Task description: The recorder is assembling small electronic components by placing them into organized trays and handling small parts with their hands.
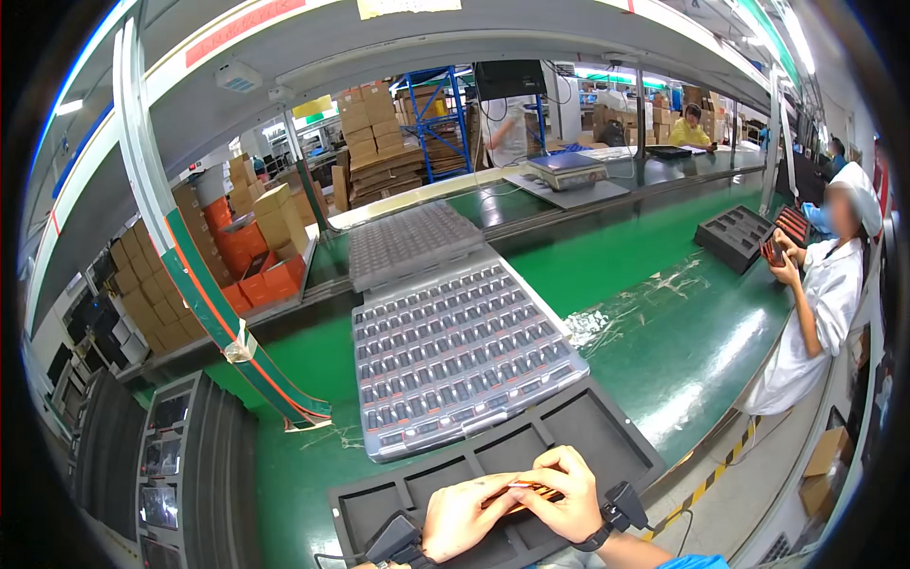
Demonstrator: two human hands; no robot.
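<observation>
Pinching slim orange-black piece [541, 490], matte black compartmented tray [590, 423] beneath

The hands [464, 520] [570, 501] partly cover an orange-striped item [539, 490] — its shape unclear.

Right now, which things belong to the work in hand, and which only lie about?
Seemingly in use:
- small orange piece, between left hand and right hand
- black compartment tray, beneath
- filled clear tray

Seemingly lying about:
- orange boxes
- cardboard boxes
- scale-like device

Blue right sleeve [697, 562], black wristband [594, 540], boxy black devices [626, 506] at both wrists.
</observation>
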